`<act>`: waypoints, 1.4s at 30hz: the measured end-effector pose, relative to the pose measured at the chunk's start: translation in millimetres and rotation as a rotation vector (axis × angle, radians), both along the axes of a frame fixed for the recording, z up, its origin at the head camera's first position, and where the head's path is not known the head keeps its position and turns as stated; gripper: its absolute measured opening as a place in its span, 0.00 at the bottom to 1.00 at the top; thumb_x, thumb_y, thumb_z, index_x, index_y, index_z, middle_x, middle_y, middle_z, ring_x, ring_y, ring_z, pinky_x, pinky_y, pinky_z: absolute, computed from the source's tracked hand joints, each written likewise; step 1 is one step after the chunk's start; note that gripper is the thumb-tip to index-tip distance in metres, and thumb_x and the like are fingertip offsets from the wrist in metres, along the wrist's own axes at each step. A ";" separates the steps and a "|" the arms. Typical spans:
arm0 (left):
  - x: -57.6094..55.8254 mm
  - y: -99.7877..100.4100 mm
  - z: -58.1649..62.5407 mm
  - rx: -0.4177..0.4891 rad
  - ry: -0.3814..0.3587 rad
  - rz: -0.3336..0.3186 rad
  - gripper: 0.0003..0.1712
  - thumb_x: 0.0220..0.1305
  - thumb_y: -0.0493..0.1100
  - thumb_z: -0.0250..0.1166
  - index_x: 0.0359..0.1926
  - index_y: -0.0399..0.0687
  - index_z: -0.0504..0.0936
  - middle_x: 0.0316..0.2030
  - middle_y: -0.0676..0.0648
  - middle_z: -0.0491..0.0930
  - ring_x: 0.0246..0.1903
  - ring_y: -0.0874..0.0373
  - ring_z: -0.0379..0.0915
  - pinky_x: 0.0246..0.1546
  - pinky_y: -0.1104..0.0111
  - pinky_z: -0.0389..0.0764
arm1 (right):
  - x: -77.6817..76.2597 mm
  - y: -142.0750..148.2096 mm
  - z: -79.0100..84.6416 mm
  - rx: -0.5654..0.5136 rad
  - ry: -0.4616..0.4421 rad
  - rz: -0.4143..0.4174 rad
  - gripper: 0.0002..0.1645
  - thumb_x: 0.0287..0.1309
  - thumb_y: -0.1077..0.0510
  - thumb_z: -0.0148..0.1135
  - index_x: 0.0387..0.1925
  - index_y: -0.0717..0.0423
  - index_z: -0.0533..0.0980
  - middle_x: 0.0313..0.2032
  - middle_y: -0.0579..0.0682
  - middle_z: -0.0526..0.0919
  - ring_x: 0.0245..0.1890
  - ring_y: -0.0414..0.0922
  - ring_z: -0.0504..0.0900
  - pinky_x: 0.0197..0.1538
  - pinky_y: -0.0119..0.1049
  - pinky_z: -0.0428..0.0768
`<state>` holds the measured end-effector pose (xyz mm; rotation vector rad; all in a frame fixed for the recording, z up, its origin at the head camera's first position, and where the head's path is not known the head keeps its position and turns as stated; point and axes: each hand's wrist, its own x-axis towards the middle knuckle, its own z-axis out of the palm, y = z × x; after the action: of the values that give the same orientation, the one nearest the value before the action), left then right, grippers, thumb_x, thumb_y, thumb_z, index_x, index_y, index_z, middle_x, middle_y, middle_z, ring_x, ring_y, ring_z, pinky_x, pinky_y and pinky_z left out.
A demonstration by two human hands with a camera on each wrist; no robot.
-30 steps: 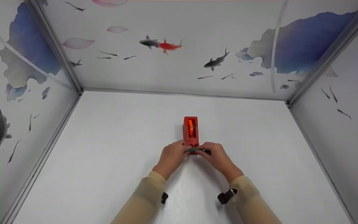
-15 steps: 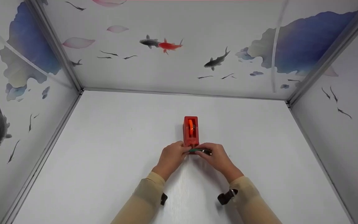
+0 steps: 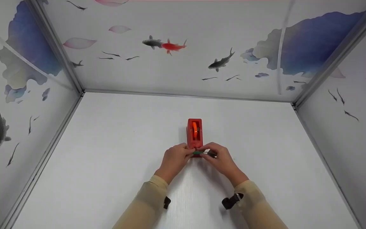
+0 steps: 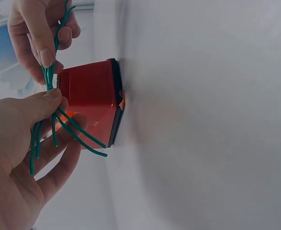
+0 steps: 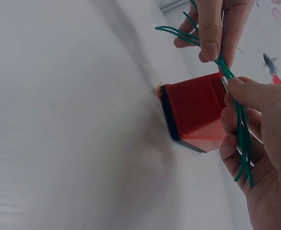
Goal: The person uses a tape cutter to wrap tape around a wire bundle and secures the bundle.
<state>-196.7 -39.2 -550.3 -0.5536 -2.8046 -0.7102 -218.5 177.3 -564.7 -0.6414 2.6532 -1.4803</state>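
Observation:
In the head view, both hands meet over the near end of a red tape dispenser (image 4: 90,91), which stands upright on the white table. Between them runs a bundle of several thin green wires (image 4: 49,79). My left hand (image 3: 175,158) pinches the bundle between thumb and fingers, and loose wire ends fan out past its fingers in the left wrist view. The right hand (image 3: 219,157) pinches the same bundle close beside it, the other ends trailing along its palm in the right wrist view. The dispenser's toothed cutter edge shows just behind the fingertips.
An orange tape roll (image 3: 194,130) sits inside the dispenser. White walls (image 3: 183,76) printed with fish and petals enclose the table (image 3: 122,140) at the back and on both sides. Dark cameras (image 3: 230,202) are strapped at the wrists.
The right hand's knuckles have risen slightly and its fingers have shifted a little along the wires. The left hand and the dispenser stay nearly in place.

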 end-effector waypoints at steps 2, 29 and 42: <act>0.3 -0.4 0.2 0.004 -0.002 -0.003 0.17 0.64 0.44 0.74 0.54 0.57 0.89 0.35 0.51 0.86 0.29 0.61 0.74 0.34 0.72 0.79 | 0.0 -0.2 -0.2 -0.004 0.004 0.011 0.16 0.62 0.59 0.73 0.47 0.35 0.86 0.46 0.36 0.87 0.44 0.42 0.83 0.48 0.33 0.83; 0.6 -4.4 3.7 0.063 0.048 -0.026 0.16 0.65 0.46 0.73 0.54 0.54 0.90 0.36 0.51 0.85 0.32 0.61 0.76 0.39 0.73 0.83 | -0.9 -7.7 6.9 -0.024 0.021 -0.054 0.07 0.60 0.50 0.75 0.38 0.42 0.84 0.35 0.41 0.86 0.30 0.41 0.79 0.38 0.31 0.81; 2.3 -4.9 7.9 0.065 0.014 -0.044 0.18 0.65 0.43 0.73 0.56 0.56 0.89 0.38 0.52 0.85 0.33 0.62 0.74 0.36 0.76 0.80 | -1.5 -11.9 8.9 0.033 0.046 -0.131 0.14 0.55 0.52 0.79 0.32 0.47 0.79 0.28 0.41 0.80 0.29 0.41 0.78 0.35 0.31 0.82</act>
<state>-194.3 -44.1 -542.4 -0.6074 -2.7538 -0.7996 -220.0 165.3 -555.8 -0.5148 2.7975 -1.4654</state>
